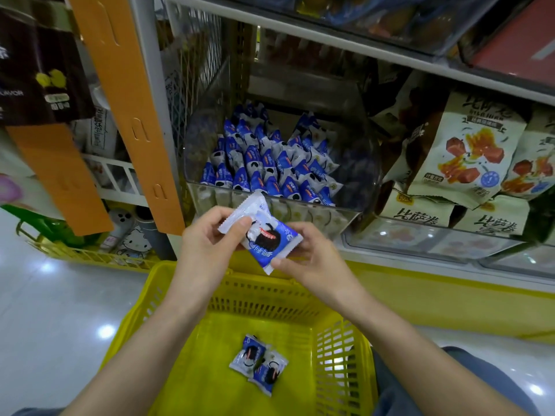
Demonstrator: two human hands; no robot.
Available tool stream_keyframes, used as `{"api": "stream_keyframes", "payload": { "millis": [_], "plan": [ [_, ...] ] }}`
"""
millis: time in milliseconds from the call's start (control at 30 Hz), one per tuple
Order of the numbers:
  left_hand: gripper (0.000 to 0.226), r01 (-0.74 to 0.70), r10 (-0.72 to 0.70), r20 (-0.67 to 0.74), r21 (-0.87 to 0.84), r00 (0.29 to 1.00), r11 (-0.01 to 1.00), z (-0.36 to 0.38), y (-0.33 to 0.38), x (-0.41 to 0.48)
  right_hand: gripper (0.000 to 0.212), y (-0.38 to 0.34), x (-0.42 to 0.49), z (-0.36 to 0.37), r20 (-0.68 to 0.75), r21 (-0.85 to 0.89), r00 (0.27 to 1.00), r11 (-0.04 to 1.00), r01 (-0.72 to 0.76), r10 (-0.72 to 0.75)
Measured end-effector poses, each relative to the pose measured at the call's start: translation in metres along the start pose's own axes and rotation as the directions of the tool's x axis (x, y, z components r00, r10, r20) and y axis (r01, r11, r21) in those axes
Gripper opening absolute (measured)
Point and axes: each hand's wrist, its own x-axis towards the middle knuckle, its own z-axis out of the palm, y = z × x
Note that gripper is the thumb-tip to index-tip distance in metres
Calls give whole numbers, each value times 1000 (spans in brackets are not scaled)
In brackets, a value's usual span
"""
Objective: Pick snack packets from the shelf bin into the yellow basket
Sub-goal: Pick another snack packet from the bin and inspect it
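The yellow basket [141,313] — near rim cut off below.

Orange strip [129,115] L, beige bags [468,151] R.

It was a shop: metal shelving [375,54] held a clear bin [357,172] full of identical blue snack packets [270,166], bagged snacks [462,151] beside it, and a yellow shopping basket [255,298] stood below.

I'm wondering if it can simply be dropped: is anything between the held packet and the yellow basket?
Nothing visible. The left hand and right hand pinch the packet over the far rim of the open-topped yellow basket; two packets lie on its floor.
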Motion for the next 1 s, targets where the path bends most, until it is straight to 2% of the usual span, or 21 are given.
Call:
{"api": "stream_keyframes", "payload": {
  "millis": [67,100,167,267,400,533,633,733,800,867,933,1000],
  "plan": [
    [10,-46,44,42,53,998,998,-2,0,1,53,-2,-1,-2,-30,-85,997,994,65,-68],
    [12,-75,67,78,103,995,992,-3,0,1,53,-3,-2,-1,-38,-76,994,992,101,-104],
    [15,-118,87,150,207,985,971,-3,-2,0,34,-5,-3,0,-43,-33,986,987,160,-161],
    [17,-110,63,184,259,981,960,1,-4,-5,7,-7,-4,2,-72,-38,980,982,183,-185],
    [24,-192,129,194,357,973,914,2,-3,-9,11,-6,-6,4,-83,-51,978,981,187,-191],
    [21,-256,135,273,479,953,840,1,-5,-10,9,-5,-7,5,-94,-102,967,968,228,-238],
    [23,-201,81,283,428,956,881,2,-6,-9,11,-4,-5,4,-98,-148,956,954,260,-276],
    [30,-31,-39,297,226,954,974,4,-5,-4,13,-3,-4,3,-123,-300,906,886,354,-404],
    [29,66,-103,314,125,944,990,5,-4,-1,16,-2,-3,2,-129,-414,874,827,381,-468],
    [24,93,-114,311,81,943,992,7,-5,-2,14,-1,-3,0,-157,-450,863,813,370,-480],
    [13,60,-89,258,118,962,991,9,-7,-4,10,0,-3,-1,-200,-425,861,833,354,-468],
    [5,-35,-7,142,290,990,956,7,-9,-7,8,1,-4,-2,-250,-379,857,860,342,-451]
  ]
}}
